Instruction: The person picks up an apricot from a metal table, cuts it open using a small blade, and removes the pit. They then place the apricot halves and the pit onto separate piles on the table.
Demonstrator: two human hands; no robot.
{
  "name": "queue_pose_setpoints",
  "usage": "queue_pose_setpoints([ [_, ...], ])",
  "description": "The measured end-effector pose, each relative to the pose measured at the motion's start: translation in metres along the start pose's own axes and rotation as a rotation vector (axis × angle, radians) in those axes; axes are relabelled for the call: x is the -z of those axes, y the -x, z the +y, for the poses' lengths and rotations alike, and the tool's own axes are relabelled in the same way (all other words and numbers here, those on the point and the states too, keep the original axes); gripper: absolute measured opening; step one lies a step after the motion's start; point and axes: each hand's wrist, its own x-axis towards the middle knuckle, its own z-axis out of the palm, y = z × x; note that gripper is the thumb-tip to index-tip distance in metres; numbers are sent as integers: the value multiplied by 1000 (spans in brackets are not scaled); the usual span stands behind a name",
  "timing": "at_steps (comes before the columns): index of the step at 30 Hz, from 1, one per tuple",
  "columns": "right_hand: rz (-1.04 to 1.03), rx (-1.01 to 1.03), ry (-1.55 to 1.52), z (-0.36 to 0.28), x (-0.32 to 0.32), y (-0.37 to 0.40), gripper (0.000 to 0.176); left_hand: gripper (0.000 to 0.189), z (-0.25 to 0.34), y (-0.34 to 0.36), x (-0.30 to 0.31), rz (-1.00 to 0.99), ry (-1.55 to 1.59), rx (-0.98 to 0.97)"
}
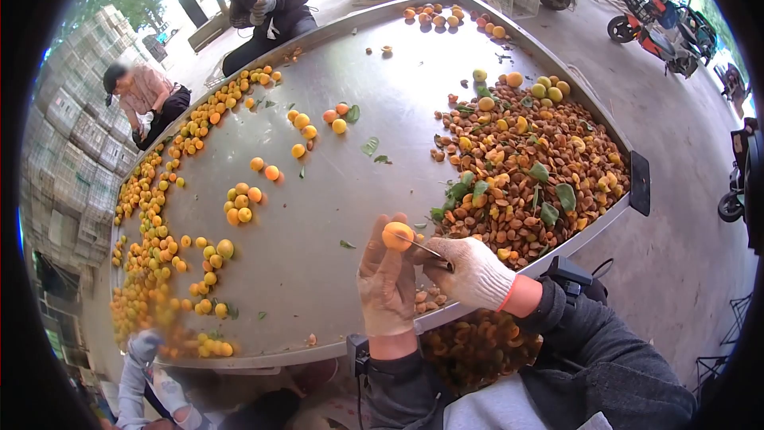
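Observation:
My left hand (387, 287), in a thin pale glove, has its fingers closed around an orange apricot (398, 236) above the near edge of the metal table. In a white knit glove, my right hand (469, 271) grips a small knife (430, 252) whose thin blade points left and meets the apricot's right side. The knife's handle is mostly hidden in the fist. Just beyond my right hand lies a large heap of brown apricot pits (525, 183), mixed with green leaves and bits of orange flesh. A few pits rest on the table between my wrists.
Whole apricots (159, 247) are strewn along the left side of the metal table (318, 271), with small groups in its middle. Below the near edge sits a mass of halved apricots (477, 350). Other people sit at the left and far sides. Stacked crates (79, 127) stand behind them; scooters (660, 28) are parked right.

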Motion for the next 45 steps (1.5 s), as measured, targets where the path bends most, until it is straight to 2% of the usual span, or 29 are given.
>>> queue_pose_setpoints([
  [2, -11, -4, 121, 2, 1, -2, 22, 48, 1, 1, -4, 27, -85, -13],
  [4, -18, 9, 170, 5, 2, -6, 23, 49, 4, 3, -14, 171, -213, -10],
  [10, -51, -3, 282, 5, 1, -19, 28, 45, 2, 5, -21, 142, -377, -24],
  [12, -65, -2, 282, 6, 0, -20, 29, 44, -1, 3, -29, 163, -340, -62],
  [15, -15, 24, 231, 6, -4, -20, 29, 42, -5, 0, -18, 172, -361, -123],
  [18, 93, 109, 354, 10, -8, -21, 26, 41, -5, -2, -11, 207, -469, -117],
  [20, -199, -160, -65, 2, -1, -21, 22, 41, -2, -1, -11, 258, -522, -97],
  [21, -199, -161, -65, 0, 2, -23, 22, 40, 1, 1, -14, 216, -506, -68],
  [22, -307, -209, -192, -1, 6, -25, 21, 39, 4, 2, -18, 171, -489, -39],
  [23, -410, -255, -318, -4, 11, -26, 20, 39, 7, 3, -22, 165, -488, -39],
  [24, -421, -271, -315, -9, 15, -25, 17, 40, 10, 2, -26, 223, -405, 25],
  [26, -410, -198, -209, -7, 26, -19, 18, 41, 17, -1, -26, 282, -319, 89],
  [27, -405, -124, -106, -4, 32, -15, 20, 41, 21, -3, -23, 268, -250, 23],
  [28, -308, -198, -242, 0, 37, -10, 18, 41, 23, -4, -21, 259, -179, -46],
  [29, -196, -305, -345, -23, 48, -6, 19, 41, 20, -5, -18, 268, -175, -50],
  [31, -8, -331, -309, -34, 47, -12, 28, 39, 8, -6, -15, 263, -662, -173],
  [32, 19, -264, -281, -34, 40, -17, 27, 39, 5, -5, -15, 254, -664, -166],
  [34, 33, -82, -199, -27, 26, -32, 27, 38, 1, -1, -16, 24, -1015, -316],
  [35, 33, -86, -199, -27, 28, -33, 27, 38, 3, 0, -17, 25, -1014, -312],
  [37, -85, -279, -374, -36, 33, -35, 27, 44, 13, 5, -21, 168, -669, 86],
  [38, -134, -303, -445, -36, 36, -36, 26, 44, 17, 6, -18, 176, -670, 82],
  [39, -139, -302, -448, -32, 38, -37, 26, 43, 20, 6, -15, 170, -483, 122],
  [40, -176, -332, -577, -24, 41, -38, 27, 41, 21, 6, -12, 158, -295, 163],
  [41, -209, -363, -707, -15, 43, -38, 29, 41, 18, 4, -6, 153, -299, 167],
  [42, -208, -338, -864, -5, 42, -37, 31, 39, 13, 0, 4, 99, -103, 105],
  [43, -205, -337, -863, -5, 44, -33, 31, 38, 12, -3, 4, 48, 94, 40],
  [45, -235, -337, -692, -7, 46, -29, 25, 36, 13, -5, 0, 121, 133, 48],
])
